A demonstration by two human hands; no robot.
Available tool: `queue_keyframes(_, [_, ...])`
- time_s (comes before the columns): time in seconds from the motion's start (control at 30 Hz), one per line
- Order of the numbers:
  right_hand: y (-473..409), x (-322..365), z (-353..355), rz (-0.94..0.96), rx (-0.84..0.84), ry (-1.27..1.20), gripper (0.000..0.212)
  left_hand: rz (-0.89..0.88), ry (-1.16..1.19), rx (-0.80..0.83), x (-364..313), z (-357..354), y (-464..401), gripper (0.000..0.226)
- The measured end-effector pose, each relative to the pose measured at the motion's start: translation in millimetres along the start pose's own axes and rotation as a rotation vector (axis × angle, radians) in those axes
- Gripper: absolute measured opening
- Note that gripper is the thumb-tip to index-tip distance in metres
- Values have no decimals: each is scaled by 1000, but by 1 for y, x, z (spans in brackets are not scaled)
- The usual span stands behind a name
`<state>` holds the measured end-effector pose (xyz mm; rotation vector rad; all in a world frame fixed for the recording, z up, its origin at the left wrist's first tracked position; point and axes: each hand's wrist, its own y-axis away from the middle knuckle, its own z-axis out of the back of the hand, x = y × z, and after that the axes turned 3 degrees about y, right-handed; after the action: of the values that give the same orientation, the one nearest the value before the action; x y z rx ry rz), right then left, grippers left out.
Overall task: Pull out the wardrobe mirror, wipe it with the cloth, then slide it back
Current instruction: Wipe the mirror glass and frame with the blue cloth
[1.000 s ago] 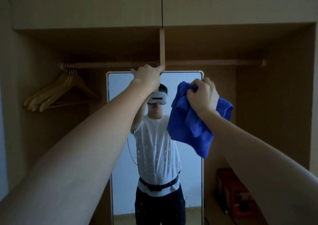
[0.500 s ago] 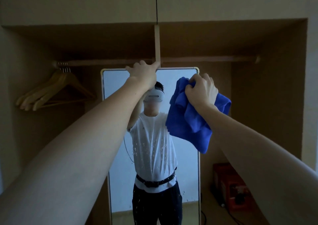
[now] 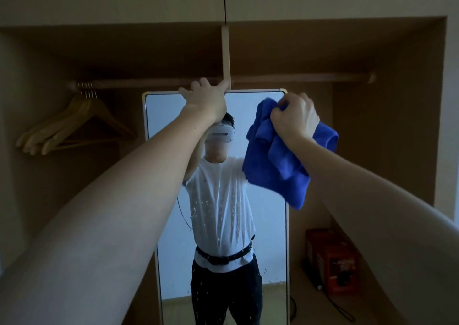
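- Left hand (image 3: 207, 99) sits at upper centre of the frame, its arm stretched out long from the lower left corner; the fingers hook over the top edge of the mirror (image 3: 161, 165) and grip it, thumb pointing up toward the vertical wooden post (image 3: 226, 53).
- Right hand (image 3: 295, 116) is raised at upper right of centre, its forearm running in from the lower right edge; the fingers are curled tight, clutching a bunched blue cloth (image 3: 275, 165).
- Cloth hangs below and to the left of that fist, in front of the mirror's upper right part; whether it touches the glass I cannot tell.
- Mirror stands upright in the middle of the frame, tall and narrow with a pale rim, inside the open wardrobe, just below the hanging rail (image 3: 298, 78). Pale specks dot the glass, mostly in its lower half.
- Glass reflects a person in a white shirt and dark trousers with a headset.
- Wooden hangers (image 3: 72, 126) hang from the rail at the left of the frame.
- Red box (image 3: 332, 260) rests on the wardrobe floor at lower right, with a dark cord trailing beside it.
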<state>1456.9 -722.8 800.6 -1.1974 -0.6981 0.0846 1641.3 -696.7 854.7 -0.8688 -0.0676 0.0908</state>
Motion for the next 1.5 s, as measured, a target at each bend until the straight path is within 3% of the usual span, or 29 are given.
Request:
queue_keyframes(0.13, [-21,7,-2,-3,-28,36,22,-6,-11,-19,2,-2,-1,59])
queue_keyframes(0.3, [24,-19,-22,-1,-98,45,20,-3,-32,-17,2,-4,-2,69])
queue_keyframes(0.6, [-4,4,-9,86,-62,72,20,-20,-47,-47,3,-3,2,59])
queue_keyframes(0.73, [27,-1,-26,71,-78,127,22,-38,-38,-69,5,-4,5,56])
queue_keyframes(0.93, [42,0,-18,51,49,68,12,-55,-69,-72,7,-4,7,48])
queue_keyframes(1.1, [14,24,-11,74,7,57,18,-72,-67,-69,14,-4,6,50])
queue_keyframes(1.33, [70,10,-34,145,37,93,13,-111,-36,-46,20,-4,5,49])
queue_keyframes(1.5, [27,30,-14,130,42,41,14,-92,-36,-13,17,-3,4,52])
